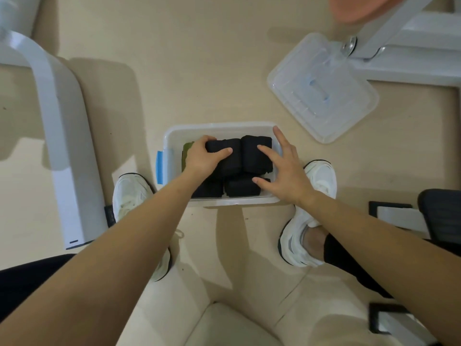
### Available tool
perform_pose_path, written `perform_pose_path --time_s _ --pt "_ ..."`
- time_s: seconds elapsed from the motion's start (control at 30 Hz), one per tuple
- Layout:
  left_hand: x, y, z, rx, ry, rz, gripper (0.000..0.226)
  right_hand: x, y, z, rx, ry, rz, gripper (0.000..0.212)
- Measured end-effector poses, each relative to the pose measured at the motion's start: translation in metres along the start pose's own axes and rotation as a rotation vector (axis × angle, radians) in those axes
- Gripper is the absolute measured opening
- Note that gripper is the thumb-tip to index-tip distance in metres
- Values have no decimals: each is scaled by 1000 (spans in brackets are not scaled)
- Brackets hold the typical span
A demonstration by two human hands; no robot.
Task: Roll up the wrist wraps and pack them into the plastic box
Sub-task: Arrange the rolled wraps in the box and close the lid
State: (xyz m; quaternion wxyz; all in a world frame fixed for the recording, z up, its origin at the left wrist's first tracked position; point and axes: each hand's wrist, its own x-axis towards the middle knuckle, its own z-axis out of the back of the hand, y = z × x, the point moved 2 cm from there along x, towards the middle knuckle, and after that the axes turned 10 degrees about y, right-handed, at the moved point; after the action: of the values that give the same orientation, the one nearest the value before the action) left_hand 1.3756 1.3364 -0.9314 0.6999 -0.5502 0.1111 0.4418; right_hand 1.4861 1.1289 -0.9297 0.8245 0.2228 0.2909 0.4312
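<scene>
The box (168, 146) is set on the floor (199, 71) between two white shoes (129, 193), and its lid (321, 88) is laid well apart at the far right. The box is packed with black rolled wraps, and a green wrap (187, 149) is seen against its left wall. Both bare forearms are stretched forward and down to the box. The left hand (202, 157) is closed around the far-left roll (232, 164): the fingers are curled over its far end and the thumb is laid across its top, so that the roll is gripped inside the box. The right hand (287, 168) is held open with the fingers spread wide, and nothing is grasped by it. Its index finger is laid on the far-right roll (252, 159), its thumb tip is set against the near roll (239, 188), and the other fingers are extended over the box's right rim. The two far rolls are placed side by side, touching. Another black roll is partly hidden under the left forearm. A blue latch (160, 167) is seen on the box's left end.
</scene>
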Motion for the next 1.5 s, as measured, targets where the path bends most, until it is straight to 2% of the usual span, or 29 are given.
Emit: perform_pose_path --time_s 0.1,0.2,0.3,0.4,0.6,0.8,1.03,1.07,1.13,1.2,1.27,1.33,1.37,1.5 --pt "-11 12 -11 -6 -186 -49 76 0 0 0 1 -2 -1 79" --pt "-22 17 -14 106 -216 -131 81 1 -1 0 2 -8 1 79" --pt "-35 17 -16 364 -175 -288 73 1 -1 -1 5 -7 4 79" --pt "-39 20 -19 606 -135 -337 61 1 -1 -1 8 -8 1 79" --pt "-19 24 -12 774 -112 -382 57 1 -1 -1 26 7 -5 80" --pt "-16 17 -14 791 -55 -320 59 0 1 2 10 58 -31 86" --pt "-34 9 32 940 257 -293 70 -2 5 16 -121 226 -53 90" --pt "-41 7 42 981 250 -308 66 -3 6 19 -114 246 -57 88" --pt "-56 1 62 1035 94 -380 52 -6 7 28 -115 248 -79 83" --pt "-72 -1 77 944 -135 -379 43 -12 9 36 -95 178 -150 80" --pt "-80 6 86 763 -266 -245 52 -16 6 40 40 88 -287 83" --pt "-80 18 87 577 -240 -51 62 -17 2 41 239 62 -392 87" --pt "-79 24 85 524 -199 12 60 -16 0 40 310 58 -410 85" --pt "-72 34 78 410 -189 -11 34 -9 -3 39 367 11 -387 55"
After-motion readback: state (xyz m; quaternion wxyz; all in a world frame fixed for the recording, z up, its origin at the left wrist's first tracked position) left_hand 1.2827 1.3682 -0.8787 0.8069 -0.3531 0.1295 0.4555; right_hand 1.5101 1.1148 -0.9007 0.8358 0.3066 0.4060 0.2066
